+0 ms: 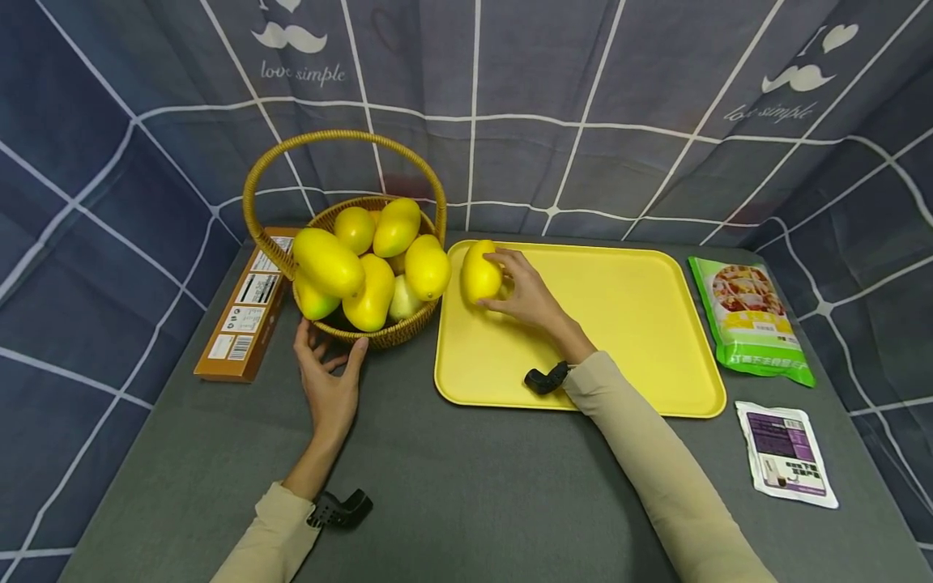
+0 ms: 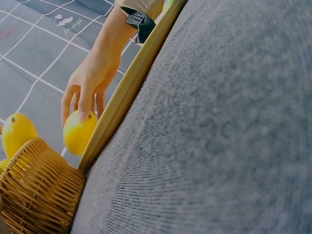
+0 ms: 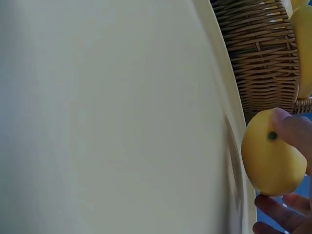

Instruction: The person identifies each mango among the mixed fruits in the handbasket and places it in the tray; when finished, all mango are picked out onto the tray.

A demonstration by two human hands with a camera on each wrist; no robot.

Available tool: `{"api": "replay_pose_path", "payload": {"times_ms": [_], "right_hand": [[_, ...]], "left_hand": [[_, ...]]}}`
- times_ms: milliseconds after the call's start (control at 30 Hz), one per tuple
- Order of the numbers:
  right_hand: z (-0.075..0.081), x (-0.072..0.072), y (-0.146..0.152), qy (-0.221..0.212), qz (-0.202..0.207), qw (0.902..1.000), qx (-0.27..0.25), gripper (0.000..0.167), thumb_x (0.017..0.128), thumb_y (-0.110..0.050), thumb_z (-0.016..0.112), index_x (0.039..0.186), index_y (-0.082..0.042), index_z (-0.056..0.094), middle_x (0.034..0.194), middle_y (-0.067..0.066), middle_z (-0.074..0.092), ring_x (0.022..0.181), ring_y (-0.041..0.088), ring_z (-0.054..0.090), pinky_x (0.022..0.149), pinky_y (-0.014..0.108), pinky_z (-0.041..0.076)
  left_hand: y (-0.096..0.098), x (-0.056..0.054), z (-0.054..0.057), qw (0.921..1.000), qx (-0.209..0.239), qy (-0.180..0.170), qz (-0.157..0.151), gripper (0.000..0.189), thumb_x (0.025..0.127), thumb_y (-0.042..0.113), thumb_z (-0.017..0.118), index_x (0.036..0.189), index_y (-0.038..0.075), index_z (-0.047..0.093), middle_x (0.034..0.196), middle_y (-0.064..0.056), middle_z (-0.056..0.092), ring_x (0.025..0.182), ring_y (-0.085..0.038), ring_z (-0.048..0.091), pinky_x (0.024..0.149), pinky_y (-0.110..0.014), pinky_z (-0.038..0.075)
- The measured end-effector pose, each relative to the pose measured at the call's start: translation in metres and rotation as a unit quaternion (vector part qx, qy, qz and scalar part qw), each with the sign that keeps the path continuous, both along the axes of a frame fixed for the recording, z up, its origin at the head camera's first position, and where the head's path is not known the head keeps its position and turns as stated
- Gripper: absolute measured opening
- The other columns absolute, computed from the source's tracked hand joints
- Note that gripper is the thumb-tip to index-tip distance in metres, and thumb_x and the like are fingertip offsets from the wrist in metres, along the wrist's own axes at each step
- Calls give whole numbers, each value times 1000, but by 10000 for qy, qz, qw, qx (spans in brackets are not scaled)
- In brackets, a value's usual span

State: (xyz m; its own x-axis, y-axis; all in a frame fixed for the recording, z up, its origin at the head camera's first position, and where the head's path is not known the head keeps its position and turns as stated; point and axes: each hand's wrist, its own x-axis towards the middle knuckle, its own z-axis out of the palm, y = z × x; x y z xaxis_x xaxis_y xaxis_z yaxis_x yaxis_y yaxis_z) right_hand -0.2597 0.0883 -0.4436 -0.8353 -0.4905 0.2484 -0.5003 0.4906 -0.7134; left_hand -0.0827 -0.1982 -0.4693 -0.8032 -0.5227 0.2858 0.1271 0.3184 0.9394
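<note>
A yellow mango [image 1: 481, 273] is pinched between the thumb and fingers of my right hand [image 1: 528, 295], over the left end of the yellow tray [image 1: 583, 340]. In the right wrist view the mango [image 3: 273, 156] shows a dark green stem spot, with the thumb beside it. A wicker basket [image 1: 397, 334] with a tall hoop handle stands left of the tray, heaped with several yellow mangoes [image 1: 328, 263]. My left hand [image 1: 331, 397] holds the basket low at its front, thumb and fingers spread against the wall. Its fingertips are partly hidden.
An orange-brown box [image 1: 244, 324] with white labels lies left of the basket. Right of the tray are a green food packet [image 1: 754, 316] and a white and purple sachet [image 1: 787, 453]. A grid-patterned curtain [image 1: 525, 73] hangs behind the grey table [image 1: 481, 502].
</note>
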Motion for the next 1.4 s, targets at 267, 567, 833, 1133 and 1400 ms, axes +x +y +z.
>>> {"api": "replay_pose_path", "payload": {"times_ms": [267, 567, 833, 1133, 1400], "right_hand": [[-2, -1, 1, 3, -126, 9996, 263, 79, 76, -29, 86, 142, -10, 47, 148, 14, 41, 136, 29, 40, 113, 44, 35], [-2, -1, 0, -59, -98, 9998, 179, 84, 76, -28, 86, 146, -9, 42, 146, 14, 42, 134, 28, 42, 112, 42, 38], [0, 1, 2, -81, -76, 9994, 327, 84, 77, -27, 86, 146, -8, 42, 146, 17, 40, 132, 31, 44, 112, 45, 37], [11, 8, 2, 273, -36, 9979, 594, 81, 80, -33, 83, 147, -13, 42, 149, 16, 37, 135, 33, 42, 112, 49, 36], [56, 29, -23, 821, 572, 9949, -106, 79, 80, -33, 83, 146, -13, 44, 148, 12, 41, 131, 30, 48, 108, 49, 40]], "left_hand": [[2, 1, 5, 10000, 62, -24, -38, 83, 91, 17, 71, 156, 21, 19, 154, -8, 31, 132, -28, 44, 88, -30, 47], [2, 3, 8, 10000, 64, -33, -56, 80, 93, 18, 69, 156, 22, 19, 155, -7, 29, 132, -28, 42, 89, -32, 46], [-1, 2, 2, 9999, 54, 33, -89, 80, 92, 25, 70, 154, 33, 20, 154, -1, 31, 131, -22, 43, 86, -22, 46], [-1, 3, 2, 9999, 65, 22, -81, 79, 93, 23, 69, 155, 30, 20, 154, -2, 32, 130, -23, 43, 85, -21, 45], [3, 5, 9, 9999, 96, -16, -116, 79, 94, 21, 68, 155, 26, 19, 153, -6, 32, 130, -24, 43, 86, -24, 45]]}}
